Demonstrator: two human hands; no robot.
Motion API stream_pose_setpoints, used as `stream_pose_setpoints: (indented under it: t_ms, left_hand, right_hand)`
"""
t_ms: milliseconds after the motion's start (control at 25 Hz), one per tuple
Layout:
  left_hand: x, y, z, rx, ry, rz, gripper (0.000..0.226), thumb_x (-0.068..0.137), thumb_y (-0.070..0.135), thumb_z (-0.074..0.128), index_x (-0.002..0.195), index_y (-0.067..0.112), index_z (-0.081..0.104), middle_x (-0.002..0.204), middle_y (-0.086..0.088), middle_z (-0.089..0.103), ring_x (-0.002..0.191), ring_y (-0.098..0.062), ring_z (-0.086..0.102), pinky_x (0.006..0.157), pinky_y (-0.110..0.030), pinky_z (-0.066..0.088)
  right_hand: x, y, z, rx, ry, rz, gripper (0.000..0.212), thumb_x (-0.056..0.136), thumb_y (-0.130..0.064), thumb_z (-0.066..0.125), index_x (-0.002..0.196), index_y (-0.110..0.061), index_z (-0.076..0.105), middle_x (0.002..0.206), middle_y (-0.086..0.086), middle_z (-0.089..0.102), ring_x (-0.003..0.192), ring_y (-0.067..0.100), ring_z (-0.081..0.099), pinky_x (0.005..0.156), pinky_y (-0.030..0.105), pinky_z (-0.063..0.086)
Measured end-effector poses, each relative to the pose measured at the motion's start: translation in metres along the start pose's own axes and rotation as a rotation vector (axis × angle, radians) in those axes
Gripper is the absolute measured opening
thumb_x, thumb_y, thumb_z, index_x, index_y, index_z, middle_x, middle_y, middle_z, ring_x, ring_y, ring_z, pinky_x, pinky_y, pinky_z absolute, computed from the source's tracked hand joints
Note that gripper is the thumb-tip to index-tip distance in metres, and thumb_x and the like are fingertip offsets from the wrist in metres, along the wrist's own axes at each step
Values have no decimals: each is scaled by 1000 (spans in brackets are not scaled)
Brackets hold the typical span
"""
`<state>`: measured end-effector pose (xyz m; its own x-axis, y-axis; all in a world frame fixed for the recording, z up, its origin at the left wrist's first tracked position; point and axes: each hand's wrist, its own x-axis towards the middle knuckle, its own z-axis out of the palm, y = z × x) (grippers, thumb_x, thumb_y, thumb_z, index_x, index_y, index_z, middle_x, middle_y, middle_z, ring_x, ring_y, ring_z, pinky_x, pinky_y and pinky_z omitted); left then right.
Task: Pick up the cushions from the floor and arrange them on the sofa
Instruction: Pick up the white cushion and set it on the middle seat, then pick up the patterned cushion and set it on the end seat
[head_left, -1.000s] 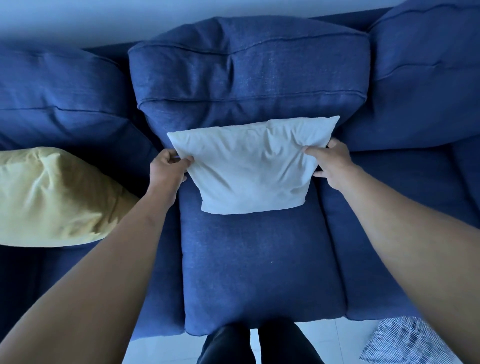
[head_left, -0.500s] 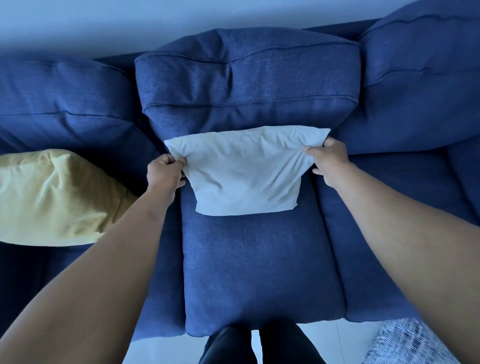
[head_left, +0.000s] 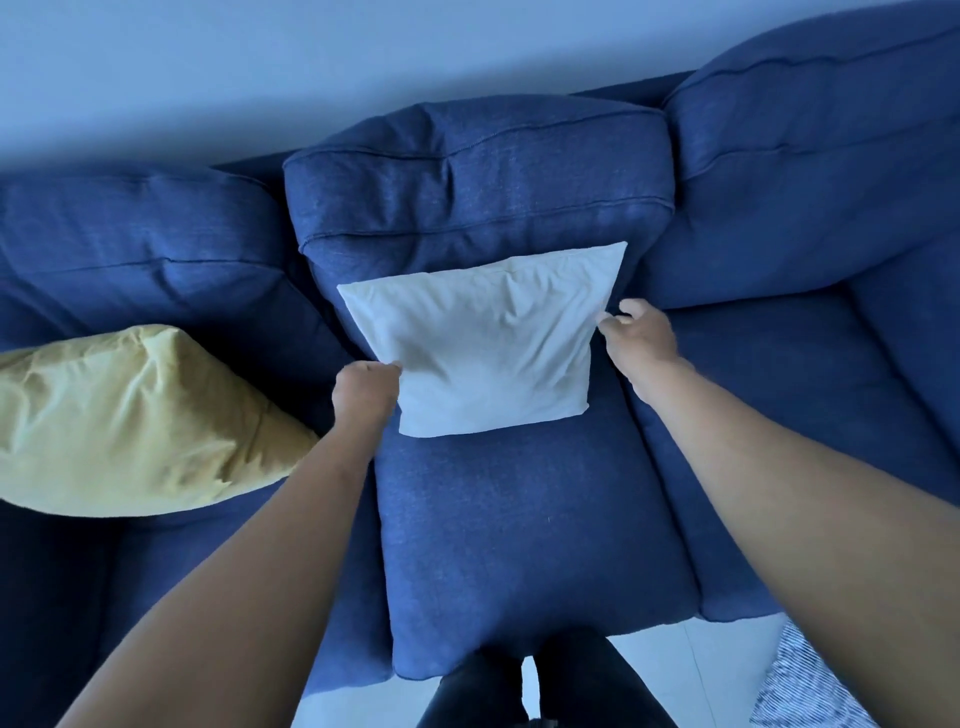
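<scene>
White cushion (head_left: 488, 343) stands propped against the back of the sofa (head_left: 519, 519), on its middle seat. My left hand (head_left: 363, 395) is curled shut at the cushion's lower left edge; whether it pinches fabric I cannot tell. My right hand (head_left: 641, 338) touches the cushion's right edge, fingers loosely bent. Yellow cushion (head_left: 130, 421) already lies left of the white cushion. Judgement: placement nearly done; any cushions left on the floor are out of view.
</scene>
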<state>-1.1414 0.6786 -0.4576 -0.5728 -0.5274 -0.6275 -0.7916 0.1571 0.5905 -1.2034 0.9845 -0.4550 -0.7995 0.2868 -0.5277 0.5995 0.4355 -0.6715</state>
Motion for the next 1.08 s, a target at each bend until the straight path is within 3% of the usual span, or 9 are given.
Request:
stream_pose_setpoints:
  t_ms: [160, 240, 280, 360, 440, 520, 680, 960, 1080]
  left_hand:
    - [-51, -23, 33, 253, -126, 146, 26, 96, 28, 54, 74, 14, 53, 69, -6, 48, 69, -29, 44, 64, -35, 42]
    - [-71, -34, 56, 339, -217, 231, 28, 96, 28, 50, 84, 5, 60, 77, -18, 57, 77, -43, 52, 60, -34, 41]
    - [-80, -37, 69, 373, -271, 281, 33, 98, 29, 50, 100, 0, 66, 97, -24, 68, 94, -49, 61, 65, -36, 47]
    - [-109, -37, 97, 466, -367, 402, 44, 104, 32, 51, 136, 5, 64, 137, -14, 69, 123, -37, 64, 87, -37, 52]
    - [-148, -33, 123, 537, -451, 494, 48, 107, 36, 50, 150, 15, 56, 140, 2, 65, 116, -25, 65, 91, -34, 51]
    - [-182, -30, 147, 583, -506, 574, 49, 107, 37, 48, 153, 19, 52, 136, 9, 61, 113, -22, 64, 99, -37, 53]
    - [-247, -37, 206, 731, -628, 774, 55, 108, 39, 49, 158, 16, 47, 158, -4, 55, 145, -27, 52, 121, -42, 40]
    - [-381, -103, 304, 968, -768, 994, 60, 110, 38, 47, 163, 12, 38, 171, -4, 38, 158, -23, 33, 125, -39, 27]
    - [-445, -151, 342, 1085, -837, 1038, 61, 109, 37, 46, 164, 13, 35, 172, -5, 36, 159, -23, 32, 125, -39, 27]
  right_hand:
    - [-57, 47, -22, -140, -9, -9, 57, 100, -43, 48, 152, -22, 43, 157, 3, 49, 144, 24, 45, 113, 49, 39]
    - [-81, 72, -36, -179, 0, 17, 60, 102, -45, 43, 157, -23, 36, 160, 0, 45, 146, 25, 40, 114, 50, 37]
    - [-92, 86, -44, -186, 11, 29, 60, 103, -45, 42, 158, -23, 33, 161, 0, 44, 146, 25, 40, 113, 50, 36]
    - [-113, 117, -66, -171, 59, 70, 62, 104, -45, 41, 160, -20, 30, 161, 1, 42, 147, 25, 38, 113, 47, 35]
    - [-135, 152, -91, -140, 105, 100, 64, 105, -44, 42, 161, -16, 28, 164, 6, 38, 151, 27, 34, 117, 44, 31]
    - [-154, 181, -111, -131, 156, 105, 64, 106, -41, 43, 161, -12, 28, 167, 9, 32, 155, 28, 26, 122, 43, 25]
    - [-195, 255, -158, -157, 324, 149, 60, 106, -35, 47, 157, -6, 32, 168, 15, 27, 158, 30, 17, 122, 45, 24]
    - [-294, 393, -236, -130, 472, 264, 51, 101, -29, 54, 143, 0, 44, 149, 23, 45, 141, 41, 39, 108, 52, 42]
    - [-347, 458, -272, -108, 501, 363, 56, 102, -33, 54, 148, -3, 41, 153, 20, 42, 143, 37, 37, 110, 51, 40]
